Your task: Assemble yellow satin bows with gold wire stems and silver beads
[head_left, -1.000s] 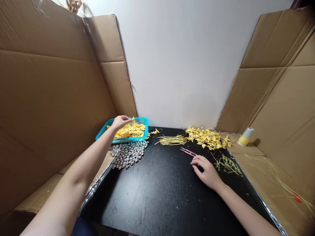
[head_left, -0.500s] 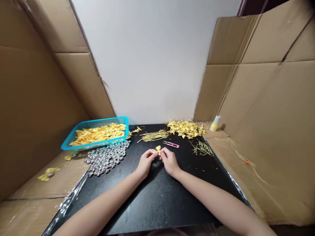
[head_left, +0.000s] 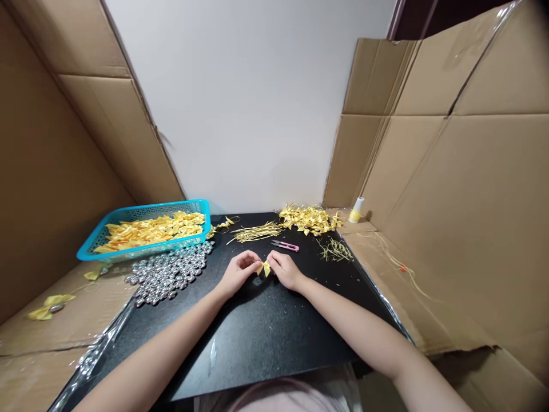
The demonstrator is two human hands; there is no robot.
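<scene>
A small yellow ribbon bow (head_left: 265, 268) is held between my two hands, just above the black table. My left hand (head_left: 241, 272) pinches its left side between thumb and finger. On the other side, my right hand (head_left: 284, 269) closes its fingertips on the bow's right loop. The bow's two tails point down toward me. Just beyond my hands lie pink-handled thread snips (head_left: 285, 245) and a bundle of cut gold cords (head_left: 257, 232). Silver beads (head_left: 171, 272) are spread to the left of my left hand.
A blue basket (head_left: 141, 252) of yellow bows stands back left. Finished-looking bow pieces (head_left: 309, 219) are heaped at the back right, near cord scraps (head_left: 335, 250) and a thread cone (head_left: 356, 210). Cardboard walls (head_left: 480, 189) rise on both sides of the black table (head_left: 266, 337).
The bow has turned so its tails now hang toward me, and my fingers have shifted to its sides. The whole view has swung slightly to the right.
</scene>
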